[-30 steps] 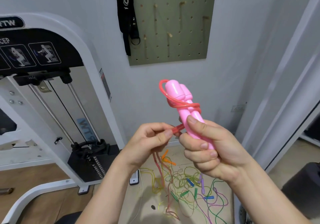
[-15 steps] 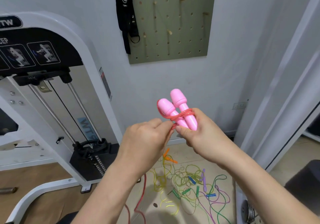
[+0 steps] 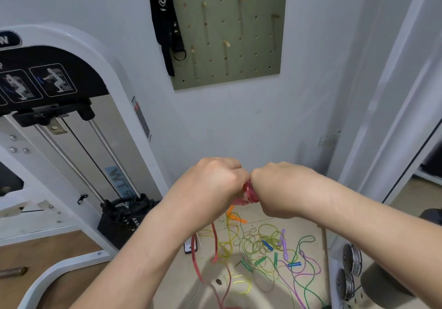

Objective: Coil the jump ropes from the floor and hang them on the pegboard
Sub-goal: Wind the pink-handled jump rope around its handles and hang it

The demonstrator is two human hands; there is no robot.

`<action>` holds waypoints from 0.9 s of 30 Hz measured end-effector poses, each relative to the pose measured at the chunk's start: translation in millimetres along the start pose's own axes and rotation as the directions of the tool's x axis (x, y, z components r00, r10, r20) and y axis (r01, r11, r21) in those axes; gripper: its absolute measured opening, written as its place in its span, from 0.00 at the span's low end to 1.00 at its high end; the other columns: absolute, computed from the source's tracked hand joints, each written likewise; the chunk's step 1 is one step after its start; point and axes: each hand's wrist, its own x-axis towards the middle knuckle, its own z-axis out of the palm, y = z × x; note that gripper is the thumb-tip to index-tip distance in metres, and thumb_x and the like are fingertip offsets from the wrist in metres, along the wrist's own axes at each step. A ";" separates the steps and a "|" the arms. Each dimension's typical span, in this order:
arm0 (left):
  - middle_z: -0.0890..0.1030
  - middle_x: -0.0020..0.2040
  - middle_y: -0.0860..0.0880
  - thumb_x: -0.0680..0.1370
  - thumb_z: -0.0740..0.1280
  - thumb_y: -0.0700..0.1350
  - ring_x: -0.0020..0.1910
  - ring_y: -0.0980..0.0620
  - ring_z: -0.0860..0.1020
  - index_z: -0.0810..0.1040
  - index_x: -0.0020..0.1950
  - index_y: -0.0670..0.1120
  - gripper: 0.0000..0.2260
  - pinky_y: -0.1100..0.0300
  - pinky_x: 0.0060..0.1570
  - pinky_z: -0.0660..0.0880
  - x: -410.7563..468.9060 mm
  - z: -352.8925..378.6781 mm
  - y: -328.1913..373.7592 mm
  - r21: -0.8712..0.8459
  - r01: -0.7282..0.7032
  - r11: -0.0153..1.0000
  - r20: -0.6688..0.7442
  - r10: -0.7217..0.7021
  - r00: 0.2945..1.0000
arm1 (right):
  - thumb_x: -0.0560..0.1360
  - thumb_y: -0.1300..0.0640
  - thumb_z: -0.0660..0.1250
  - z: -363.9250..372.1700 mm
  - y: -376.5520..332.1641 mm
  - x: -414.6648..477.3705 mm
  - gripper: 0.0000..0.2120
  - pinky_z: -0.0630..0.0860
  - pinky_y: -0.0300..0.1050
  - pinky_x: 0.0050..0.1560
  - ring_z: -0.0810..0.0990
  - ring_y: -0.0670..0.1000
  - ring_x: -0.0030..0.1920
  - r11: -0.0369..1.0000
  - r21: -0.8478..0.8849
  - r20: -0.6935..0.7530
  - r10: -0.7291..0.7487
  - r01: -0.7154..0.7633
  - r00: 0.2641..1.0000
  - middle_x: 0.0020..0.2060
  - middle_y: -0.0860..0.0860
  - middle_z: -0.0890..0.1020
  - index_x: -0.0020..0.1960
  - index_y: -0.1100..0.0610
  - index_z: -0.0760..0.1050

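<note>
While the red rope (image 3: 248, 192) is only part wound, the entry runs as follows.

1. Left hand (image 3: 210, 184) and right hand (image 3: 279, 189): knuckles up, touching each other, well below the pegboard (image 3: 251, 45). Both clench on the red rope. A wrapped bunch of it shows between the fists; whatever else they enclose is hidden.
2. Tail (image 3: 216, 239): loose red cord dropping from under the left hand to the floor (image 3: 241, 294), uncoiled.
3. Tangle (image 3: 270, 249): yellow, green, purple, blue and orange ropes on the floor, straight below the pegboard, untouched.
4. Machine (image 3: 71, 141): weight stack, left of the pegboard and lower.
5. Pegboard: on the wall, with several bare pegs (image 3: 226, 43). A black strap (image 3: 167, 26) hangs at its top-left corner. No rope hangs there.

Step judged: coiling the first rope, early in the task. The next move likely calls for winding in the tail, securing its end, then lifting the bundle to a bare peg.
</note>
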 end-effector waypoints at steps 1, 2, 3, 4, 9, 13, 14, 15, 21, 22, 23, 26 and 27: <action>0.76 0.35 0.50 0.68 0.72 0.44 0.32 0.46 0.76 0.79 0.38 0.46 0.03 0.56 0.26 0.74 1.8 -2.8 -1.0 -0.029 -0.026 0.999 0.026 0.026 0.999 | 0.75 0.63 0.60 -3.4 -0.1 -2.9 0.06 0.71 0.45 0.39 0.69 0.53 0.33 0.999 -0.039 0.023 -0.019 0.020 1.000 0.33 0.50 0.67 0.43 0.54 0.65; 0.78 0.38 0.51 0.70 0.68 0.48 0.35 0.47 0.78 0.81 0.40 0.47 0.05 0.55 0.29 0.74 3.7 -6.1 -1.2 -0.061 -0.038 0.997 0.054 0.042 0.998 | 0.75 0.62 0.60 -7.0 -0.1 -5.8 0.05 0.70 0.45 0.38 0.69 0.51 0.31 0.996 -0.076 0.048 -0.041 0.045 0.998 0.33 0.49 0.68 0.44 0.54 0.65; 0.80 0.40 0.52 0.72 0.65 0.52 0.38 0.49 0.79 0.82 0.43 0.48 0.10 0.54 0.32 0.75 5.3 -8.3 -1.7 -0.104 -0.051 0.993 0.081 0.060 0.995 | 0.75 0.61 0.60 -9.8 0.6 -8.3 0.04 0.70 0.44 0.36 0.68 0.50 0.30 0.991 -0.113 0.071 -0.065 0.073 0.995 0.32 0.49 0.68 0.44 0.54 0.66; 0.81 0.42 0.53 0.73 0.63 0.55 0.40 0.51 0.80 0.82 0.45 0.48 0.13 0.55 0.35 0.75 6.4 -11.3 -1.6 -0.177 -0.049 0.983 0.106 0.069 0.992 | 0.75 0.60 0.61 -12.4 1.6 -10.6 0.04 0.69 0.42 0.33 0.68 0.49 0.29 0.985 -0.139 0.085 -0.089 0.100 0.992 0.32 0.49 0.69 0.43 0.54 0.66; 0.84 0.42 0.52 0.75 0.67 0.53 0.40 0.58 0.81 0.84 0.53 0.47 0.13 0.61 0.41 0.75 0.7 -22.8 -1.0 -0.476 -0.004 0.879 0.038 0.025 0.999 | 0.72 0.45 0.70 -33.0 30.0 -19.3 0.14 0.66 0.40 0.28 0.71 0.46 0.26 0.970 0.142 0.107 -0.215 0.199 0.971 0.26 0.48 0.76 0.36 0.55 0.76; 0.85 0.40 0.53 0.74 0.70 0.48 0.38 0.57 0.82 0.85 0.50 0.49 0.07 0.62 0.38 0.76 -1.5 -26.0 -3.7 -0.626 0.079 0.776 -0.032 -0.126 0.991 | 0.76 0.39 0.62 -33.2 52.1 -23.8 0.22 0.67 0.39 0.30 0.70 0.46 0.27 0.792 0.535 -0.131 -0.265 0.294 0.955 0.27 0.48 0.79 0.37 0.57 0.80; 0.85 0.40 0.53 0.74 0.70 0.48 0.37 0.56 0.82 0.85 0.49 0.49 0.07 0.61 0.37 0.76 -0.8 -26.2 -2.1 -0.638 0.085 0.765 -0.030 -0.134 0.990 | 0.76 0.39 0.60 -26.8 51.8 -21.9 0.24 0.69 0.41 0.31 0.70 0.46 0.27 0.796 0.509 -0.247 -0.229 0.327 0.942 0.26 0.48 0.78 0.34 0.56 0.78; 0.85 0.40 0.53 0.74 0.70 0.49 0.38 0.55 0.82 0.85 0.48 0.49 0.07 0.59 0.38 0.77 -0.2 -26.5 -0.7 -0.648 0.095 0.756 -0.013 -0.135 0.991 | 0.77 0.38 0.60 -19.3 50.1 -19.7 0.25 0.68 0.44 0.31 0.69 0.47 0.26 0.811 0.471 -0.375 -0.174 0.349 0.911 0.23 0.48 0.74 0.31 0.56 0.74; 0.79 0.33 0.46 0.69 0.72 0.61 0.32 0.51 0.73 0.83 0.40 0.43 0.20 0.62 0.34 0.69 2.7 -18.8 -7.7 -0.944 0.222 0.244 0.227 -0.005 0.974 | 0.76 0.51 0.61 -3.6 37.1 -23.1 0.21 0.59 0.37 0.25 0.61 0.43 0.23 0.540 0.658 -0.579 -0.083 0.525 0.811 0.20 0.45 0.63 0.25 0.53 0.62; 0.79 0.31 0.48 0.68 0.72 0.62 0.29 0.53 0.73 0.82 0.38 0.44 0.20 0.64 0.31 0.68 2.8 -13.5 -4.3 -0.972 0.217 0.095 0.217 -0.005 0.976 | 0.78 0.53 0.61 -2.8 34.7 -24.0 0.22 0.59 0.35 0.23 0.62 0.43 0.21 0.440 0.717 -0.565 -0.088 0.541 0.821 0.19 0.46 0.64 0.25 0.53 0.63; 0.79 0.29 0.50 0.67 0.73 0.61 0.27 0.55 0.74 0.82 0.36 0.44 0.20 0.67 0.30 0.69 3.4 -6.1 0.6 -0.977 0.204 -0.056 0.205 -0.025 0.978 | 0.78 0.55 0.61 -2.3 32.2 -24.3 0.23 0.60 0.34 0.22 0.63 0.44 0.20 0.357 0.757 -0.556 -0.085 0.547 0.827 0.18 0.46 0.65 0.25 0.54 0.65; 0.76 0.25 0.51 0.61 0.78 0.61 0.21 0.59 0.72 0.81 0.36 0.39 0.25 0.70 0.23 0.69 3.5 26.9 15.5 -0.900 0.212 -0.380 0.274 -0.118 0.954 | 0.80 0.56 0.60 0.9 25.9 -22.4 0.23 0.60 0.34 0.22 0.64 0.46 0.18 0.232 0.815 -0.548 0.014 0.530 0.836 0.18 0.49 0.67 0.26 0.58 0.67; 0.75 0.25 0.52 0.63 0.77 0.61 0.21 0.60 0.71 0.78 0.41 0.31 0.31 0.69 0.23 0.68 2.9 37.8 21.3 -0.880 0.196 -0.433 0.265 -0.105 0.958 | 0.81 0.57 0.59 3.0 24.8 -20.9 0.23 0.60 0.34 0.21 0.64 0.47 0.18 0.202 0.833 -0.538 0.079 0.515 0.839 0.17 0.51 0.67 0.27 0.60 0.68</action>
